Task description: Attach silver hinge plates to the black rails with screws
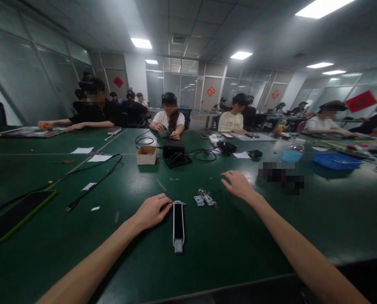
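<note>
1. Head view: your left grip reaches in with its fingers bent and close together, the tips at the far-left end of the slim black-and-white device. You cannot tell from this picture whether they pinch it or only touch it.
2. That device lies lengthwise toward you, near the near edge of the surface, with its grey end piece pointing at that edge.
3. Your right grip is empty, fingers parted and pointing left, farther from the near edge than the left one. Whether it rests on the surface or hovers, you cannot tell.
4. Between your two hands, just beyond and to the right of the device, sits a small cluster of metal parts, touching neither hand.
5. Toward the near-left corner of the surface lies a dark flat slab with a green rim; a black cable loops beside it.
6. Farther toward the far edge, ahead of your left hand, stands an open cardboard box, with a black stand-like item just to its right.
7. Toward the right side, a blue tray sits near a clear container of blue liquid.
8. Across from you, a person in white handles a dark item with both hands.
</note>
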`<move>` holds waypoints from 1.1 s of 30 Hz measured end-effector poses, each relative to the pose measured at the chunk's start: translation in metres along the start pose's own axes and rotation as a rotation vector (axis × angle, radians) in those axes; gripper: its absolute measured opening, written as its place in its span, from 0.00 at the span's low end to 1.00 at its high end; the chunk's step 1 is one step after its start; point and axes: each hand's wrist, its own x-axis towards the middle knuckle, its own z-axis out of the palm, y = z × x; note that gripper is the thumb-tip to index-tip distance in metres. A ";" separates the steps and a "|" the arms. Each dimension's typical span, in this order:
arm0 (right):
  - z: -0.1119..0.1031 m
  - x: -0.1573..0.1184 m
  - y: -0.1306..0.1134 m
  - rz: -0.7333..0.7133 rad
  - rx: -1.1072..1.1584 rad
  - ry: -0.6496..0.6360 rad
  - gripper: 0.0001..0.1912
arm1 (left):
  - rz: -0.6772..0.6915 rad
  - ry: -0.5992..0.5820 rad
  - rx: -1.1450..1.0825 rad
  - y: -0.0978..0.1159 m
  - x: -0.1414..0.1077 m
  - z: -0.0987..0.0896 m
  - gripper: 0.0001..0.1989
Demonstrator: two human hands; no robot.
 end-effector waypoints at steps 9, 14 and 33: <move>0.013 -0.001 0.089 0.764 -0.120 0.043 0.40 | -0.004 -0.003 0.003 0.001 0.001 -0.002 0.12; 0.019 0.002 0.106 0.818 -0.117 0.024 0.39 | 0.002 -0.001 0.001 0.001 0.002 -0.003 0.13; 0.019 0.001 0.109 0.876 -0.107 -0.031 0.40 | 0.029 0.027 -0.018 -0.004 0.002 0.001 0.13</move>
